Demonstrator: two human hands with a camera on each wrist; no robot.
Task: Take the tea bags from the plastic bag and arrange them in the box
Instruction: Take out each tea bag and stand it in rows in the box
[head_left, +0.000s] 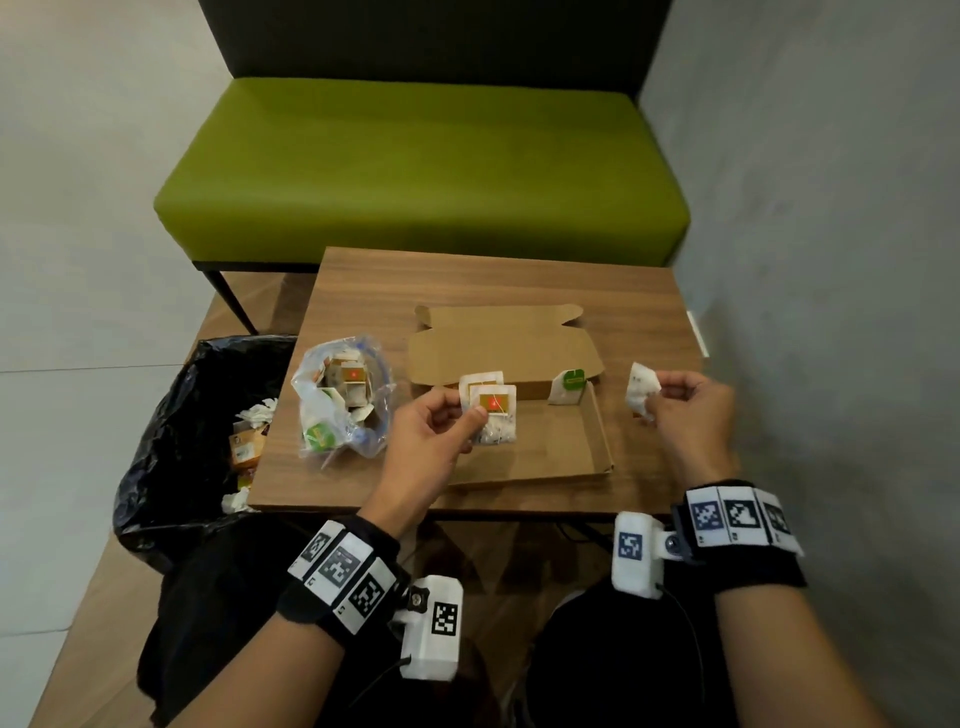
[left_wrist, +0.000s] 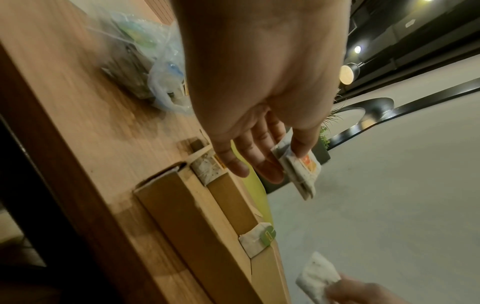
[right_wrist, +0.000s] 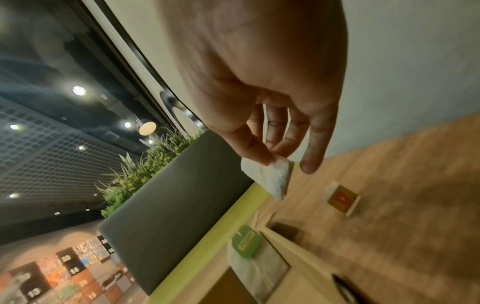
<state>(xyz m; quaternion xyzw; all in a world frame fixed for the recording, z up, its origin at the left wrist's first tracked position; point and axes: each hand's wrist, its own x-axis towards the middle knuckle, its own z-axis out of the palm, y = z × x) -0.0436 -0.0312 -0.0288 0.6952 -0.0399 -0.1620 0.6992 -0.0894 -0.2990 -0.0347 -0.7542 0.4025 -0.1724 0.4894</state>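
An open cardboard box (head_left: 563, 447) lies on the wooden table (head_left: 467, 280), its lid (head_left: 498, 343) folded back. My left hand (head_left: 467, 410) pinches a white tea bag with an orange tag (head_left: 496, 418) over the box's left end; the same tea bag (left_wrist: 298, 166) shows between thumb and fingers. Behind it another tea bag (head_left: 480, 379) leans in the box. A green-tagged tea bag (head_left: 569, 387) stands at the box's back right. My right hand (head_left: 653, 397) pinches a plain white tea bag (head_left: 641, 387) to the right of the box. The clear plastic bag (head_left: 343, 400) with several tea bags lies left of the box.
A black bin bag (head_left: 197, 431) holding wrappers stands at the table's left edge. A green bench (head_left: 421, 166) runs behind the table. A grey wall (head_left: 831, 260) is close on the right.
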